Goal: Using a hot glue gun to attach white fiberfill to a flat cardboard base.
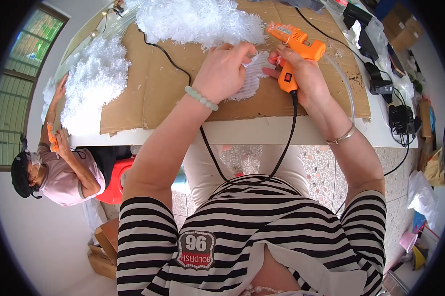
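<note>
Cardboard sheeting (158, 93) is spread over the white table (262, 132), with white fluffy heaps (197, 19) piled along it. An orange glue gun (294, 54) is gripped by the right hand (301, 74). A small white mesh piece (249, 81), lying on the cardboard just beside the gun's nozzle, is pressed down under the curled fingers of the left hand (222, 71).

White table (262, 132), speckled terrazzo floor (321, 163), barred window (10, 93) at left, daylight
</note>
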`<state>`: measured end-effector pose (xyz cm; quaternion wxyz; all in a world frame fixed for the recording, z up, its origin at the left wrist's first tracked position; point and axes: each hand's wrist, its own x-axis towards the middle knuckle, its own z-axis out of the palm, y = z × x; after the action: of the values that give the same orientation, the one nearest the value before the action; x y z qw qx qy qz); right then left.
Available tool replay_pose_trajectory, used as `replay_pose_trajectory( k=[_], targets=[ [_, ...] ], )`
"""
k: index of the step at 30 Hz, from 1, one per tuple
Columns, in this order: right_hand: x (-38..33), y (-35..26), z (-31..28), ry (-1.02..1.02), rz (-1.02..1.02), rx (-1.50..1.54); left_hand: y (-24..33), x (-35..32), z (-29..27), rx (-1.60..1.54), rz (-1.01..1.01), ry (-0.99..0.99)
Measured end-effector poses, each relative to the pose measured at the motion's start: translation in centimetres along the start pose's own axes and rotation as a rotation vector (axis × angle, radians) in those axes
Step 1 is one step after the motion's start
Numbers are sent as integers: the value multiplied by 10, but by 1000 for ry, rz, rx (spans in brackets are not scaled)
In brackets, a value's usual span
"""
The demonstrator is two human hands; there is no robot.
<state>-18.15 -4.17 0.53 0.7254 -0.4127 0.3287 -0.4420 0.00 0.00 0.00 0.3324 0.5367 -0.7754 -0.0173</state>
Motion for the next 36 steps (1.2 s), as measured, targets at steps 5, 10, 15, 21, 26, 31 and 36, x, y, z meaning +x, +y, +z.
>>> replay_pose_trajectory(
  k=[5, 10, 15, 21, 26, 31, 36],
  targets=[
    [-2, -3, -2, 3, -7, -15, 5, -2, 1, 69, 120, 7],
    [1, 0, -5, -28, -10, -3, 7, 6, -5, -85, -22, 9],
    [-2, -1, -2, -1, -19, 7, -1, 15, 7, 56, 72, 119],
    [-2, 2, -3, 12, -13, 39, 6, 14, 8, -84, -15, -56],
    [-3, -1, -2, 19, -33, 14, 6, 13, 9, -74, 38, -62],
    [-2, 1, -3, 19, -27, 19, 2, 21, 7, -227, -117, -7],
    [-2, 1, -4, 18, -32, 29, -1, 26, 19, -100, 11, 68]
  ],
)
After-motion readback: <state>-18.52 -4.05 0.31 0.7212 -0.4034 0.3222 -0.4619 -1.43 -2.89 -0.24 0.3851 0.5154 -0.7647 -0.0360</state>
